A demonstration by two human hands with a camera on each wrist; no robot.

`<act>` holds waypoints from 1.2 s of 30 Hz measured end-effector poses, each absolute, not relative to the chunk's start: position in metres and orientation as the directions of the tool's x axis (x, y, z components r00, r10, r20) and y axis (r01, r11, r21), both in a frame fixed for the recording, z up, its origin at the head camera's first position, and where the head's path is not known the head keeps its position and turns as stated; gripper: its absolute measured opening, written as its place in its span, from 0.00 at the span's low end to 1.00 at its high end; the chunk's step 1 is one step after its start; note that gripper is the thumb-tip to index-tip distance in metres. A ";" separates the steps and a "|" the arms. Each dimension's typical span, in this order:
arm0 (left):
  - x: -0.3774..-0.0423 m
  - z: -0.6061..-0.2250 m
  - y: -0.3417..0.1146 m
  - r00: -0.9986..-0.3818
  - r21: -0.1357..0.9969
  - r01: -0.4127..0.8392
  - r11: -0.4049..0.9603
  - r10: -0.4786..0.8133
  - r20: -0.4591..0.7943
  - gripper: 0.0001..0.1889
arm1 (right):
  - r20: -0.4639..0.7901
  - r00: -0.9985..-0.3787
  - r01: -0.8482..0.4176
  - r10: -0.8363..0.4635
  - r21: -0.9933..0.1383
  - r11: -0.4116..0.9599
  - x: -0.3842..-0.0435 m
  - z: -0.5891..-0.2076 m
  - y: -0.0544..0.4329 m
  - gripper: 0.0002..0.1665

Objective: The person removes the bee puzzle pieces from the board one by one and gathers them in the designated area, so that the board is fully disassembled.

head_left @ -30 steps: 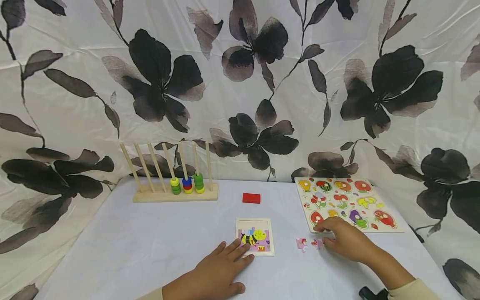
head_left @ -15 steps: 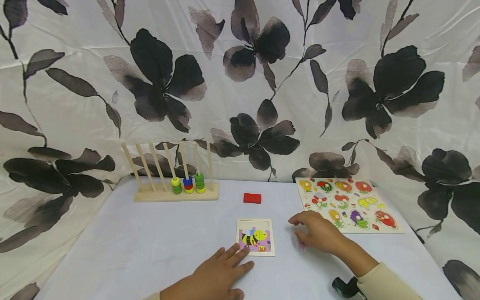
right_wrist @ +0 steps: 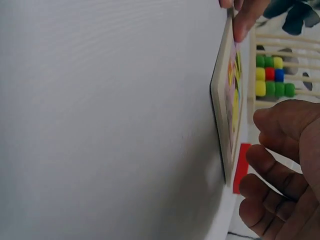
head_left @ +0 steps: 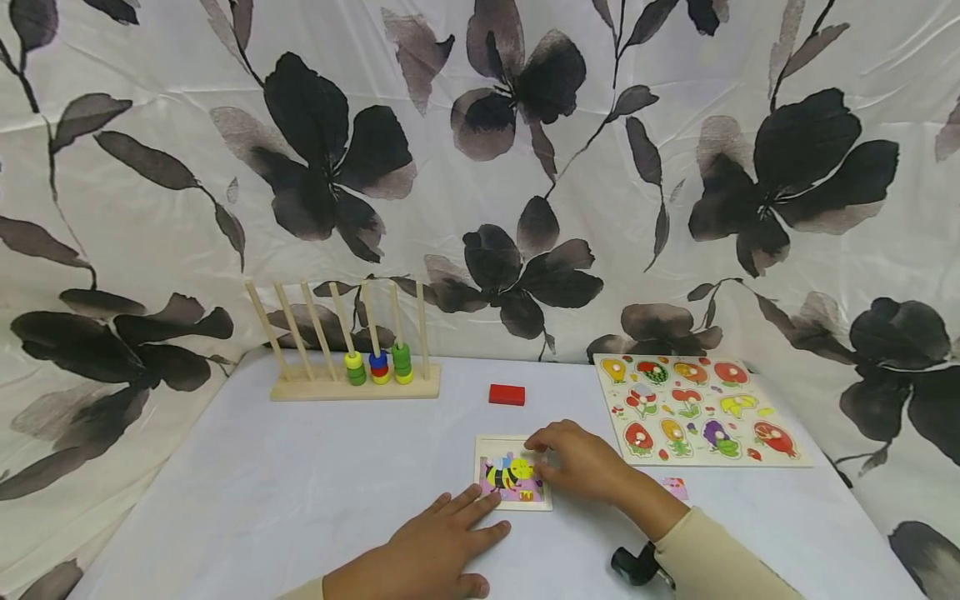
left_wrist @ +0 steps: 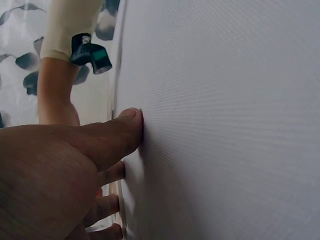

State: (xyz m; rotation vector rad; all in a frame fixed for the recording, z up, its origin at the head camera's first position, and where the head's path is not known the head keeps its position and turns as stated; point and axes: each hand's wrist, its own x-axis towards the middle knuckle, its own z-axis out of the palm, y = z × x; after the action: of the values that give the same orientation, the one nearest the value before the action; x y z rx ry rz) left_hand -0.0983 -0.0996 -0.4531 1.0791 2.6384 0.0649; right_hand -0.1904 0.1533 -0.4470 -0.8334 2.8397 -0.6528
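Observation:
A small wooden tray puzzle point(head_left: 483, 442) with a yellow-and-black bee lies on the table in the head view. My left hand point(head_left: 438, 542) rests flat, fingers spread, fingertips on the puzzle's lower left corner. In the left wrist view, its thumb point(left_wrist: 125, 132) lies along the white cloth. My right hand point(head_left: 581, 467) is over the puzzle's right edge, thumb and fingers bent. In the right wrist view, the right fingers point(right_wrist: 265, 192) curl beside the puzzle's edge; I cannot tell if a piece is between them. A loose pink puzzle piece point(head_left: 675, 487) lies to the right of that hand.
A wooden peg abacus point(head_left: 356, 392) with coloured rings stands at the back left. A red block point(head_left: 507, 395) lies behind the bee puzzle. On the right is a fruit puzzle board point(head_left: 652, 457). A floral cloth point(head_left: 450, 192) hangs behind the table point(head_left: 337, 467).
My right hand has moved left from the loose pieces by the fruit board to the bee puzzle. A pink piece shows where the hand was. My left hand has stayed in place.

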 end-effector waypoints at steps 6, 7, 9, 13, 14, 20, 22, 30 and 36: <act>-0.098 -0.453 -0.100 -0.671 0.153 0.687 0.710 0.702 -0.240 0.37 | -0.002 -0.809 -0.528 -0.587 -0.433 0.730 -0.194 -0.450 0.136 0.18; -0.098 -0.452 -0.100 -0.671 0.158 0.685 0.711 0.701 -0.243 0.37 | -0.006 -0.805 -0.533 -0.593 -0.433 0.727 -0.195 -0.450 0.133 0.18; -0.099 -0.452 -0.100 -0.671 0.171 0.678 0.714 0.698 -0.250 0.37 | -0.013 -0.800 -0.540 -0.599 -0.420 0.730 -0.195 -0.452 0.128 0.18; -0.098 -0.452 -0.100 -0.671 0.185 0.674 0.716 0.697 -0.252 0.37 | -0.033 -0.799 -0.540 -0.601 -0.400 0.740 -0.195 -0.452 0.119 0.18; -0.098 -0.452 -0.100 -0.671 0.186 0.673 0.716 0.697 -0.252 0.37 | -0.038 -0.799 -0.539 -0.601 -0.397 0.742 -0.194 -0.452 0.117 0.18; -0.098 -0.453 -0.100 -0.671 0.186 0.673 0.716 0.697 -0.251 0.37 | -0.057 -0.796 -0.543 -0.602 -0.372 0.753 -0.194 -0.453 0.110 0.18; -0.099 -0.454 -0.100 -0.672 0.185 0.673 0.716 0.696 -0.253 0.37 | -0.061 -0.798 -0.539 -0.599 -0.371 0.756 -0.194 -0.453 0.108 0.18; -0.099 -0.455 -0.100 -0.674 0.177 0.676 0.715 0.697 -0.243 0.37 | -0.080 -0.803 -0.514 -0.590 -0.406 0.755 -0.196 -0.453 0.106 0.16; -0.098 -0.455 -0.101 -0.670 0.177 0.683 0.708 0.705 -0.232 0.37 | -0.089 -0.807 -0.496 -0.584 -0.432 0.753 -0.196 -0.451 0.106 0.17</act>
State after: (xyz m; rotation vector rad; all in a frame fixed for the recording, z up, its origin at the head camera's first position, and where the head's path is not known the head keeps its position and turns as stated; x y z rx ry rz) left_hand -0.0985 -0.1006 -0.4549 1.0962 2.6339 0.1088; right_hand -0.1963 0.1057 -0.4513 -0.8537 2.7322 -0.5824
